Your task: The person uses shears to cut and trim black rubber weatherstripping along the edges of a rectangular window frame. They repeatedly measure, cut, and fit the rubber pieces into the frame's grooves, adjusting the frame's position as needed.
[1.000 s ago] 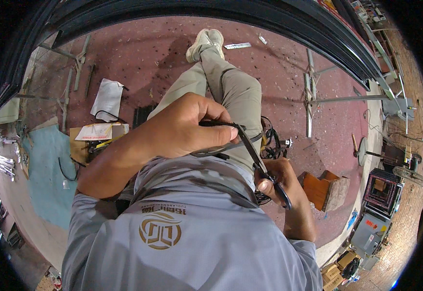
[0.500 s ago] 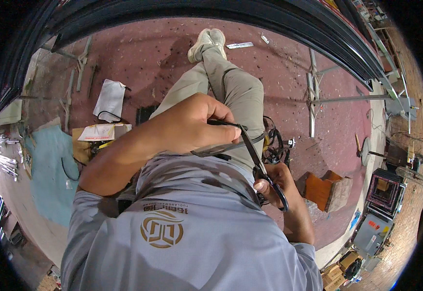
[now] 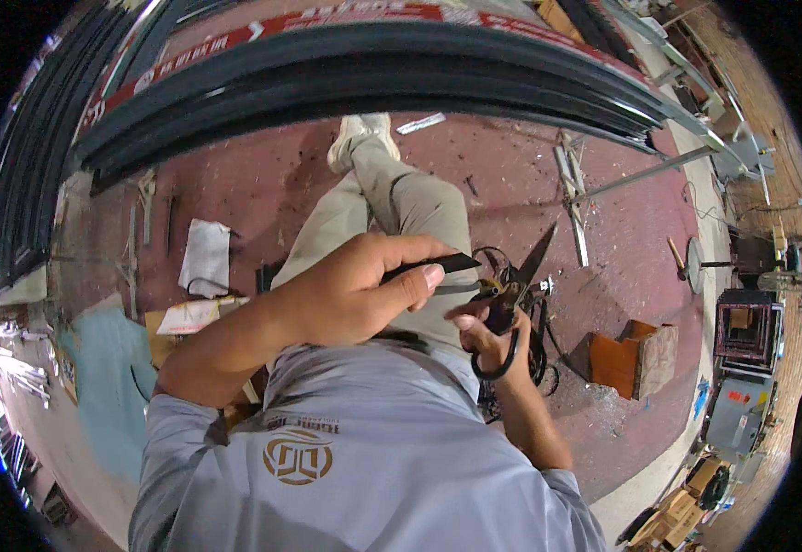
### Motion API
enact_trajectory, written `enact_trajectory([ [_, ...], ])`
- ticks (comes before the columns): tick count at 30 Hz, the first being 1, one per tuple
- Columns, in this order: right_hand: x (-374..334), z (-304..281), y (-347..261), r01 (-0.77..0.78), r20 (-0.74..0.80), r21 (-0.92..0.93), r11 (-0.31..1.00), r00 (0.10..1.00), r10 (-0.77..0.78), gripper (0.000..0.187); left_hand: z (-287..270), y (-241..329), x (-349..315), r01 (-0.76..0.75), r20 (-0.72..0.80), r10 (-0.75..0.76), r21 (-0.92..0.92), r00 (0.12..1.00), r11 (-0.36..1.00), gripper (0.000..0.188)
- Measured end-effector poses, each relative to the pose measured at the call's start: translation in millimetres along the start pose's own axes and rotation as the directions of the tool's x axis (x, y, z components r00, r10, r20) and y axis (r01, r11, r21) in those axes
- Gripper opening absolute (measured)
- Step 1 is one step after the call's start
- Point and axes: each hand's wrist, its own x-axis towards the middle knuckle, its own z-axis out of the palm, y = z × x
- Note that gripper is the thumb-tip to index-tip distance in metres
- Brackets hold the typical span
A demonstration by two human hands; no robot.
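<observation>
My left hand (image 3: pixel 373 287) is closed over my lap, thumb and forefinger pinching a flat black strip (image 3: pixel 457 262) whose pointed end sticks out to the right. To its right, my right hand (image 3: pixel 496 346) has its fingers in the handles of a pair of black scissors (image 3: pixel 536 259). The scissors' blades point up and away from me, apart from the strip. Below the strip's tip, a thin dark band crosses my trousers. A tangle of black cords (image 3: pixel 541 354) lies on the floor beside my right hand, partly hidden by it.
Long black bars (image 3: pixel 373 78) lie across stands in front of my feet. An orange-brown wooden block (image 3: pixel 629 357) sits on the red floor at right. On the left are a white sheet (image 3: pixel 206 258), a card (image 3: pixel 189 316) and light-blue cloth (image 3: pixel 107 377). Grey metal boxes (image 3: pixel 737 414) stand far right.
The scissors have come away from the strip, and their blades now stand apart, turned toward the upper right. The strip's pointed end now shows. The view has tilted up, showing more black bars.
</observation>
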Motion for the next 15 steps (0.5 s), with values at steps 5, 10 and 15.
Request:
enact_trajectory([
  [5, 19.1, 17.2, 5.8, 0.265, -0.071, 0.027, 0.964, 0.962, -0.262, 0.034, 20.8, 23.2, 19.9, -0.071, 0.005, 0.071, -0.094, 0.997, 0.993, 0.03],
  [10, 27.5, 27.9, 11.8, 0.154, 0.066, 0.131, 0.979, 0.984, -0.164, 0.036, 24.9, 50.8, 39.1, -0.195, -0.032, 0.194, -0.036, 0.98, 0.98, 0.021],
  [15, 24.5, 15.3, 17.5, 0.166, 0.054, 0.055, 0.985, 0.984, -0.169, 0.031, 2.4, 95.6, 64.1, -0.511, -0.372, 0.592, 0.302, 0.715, 0.805, 0.013],
])
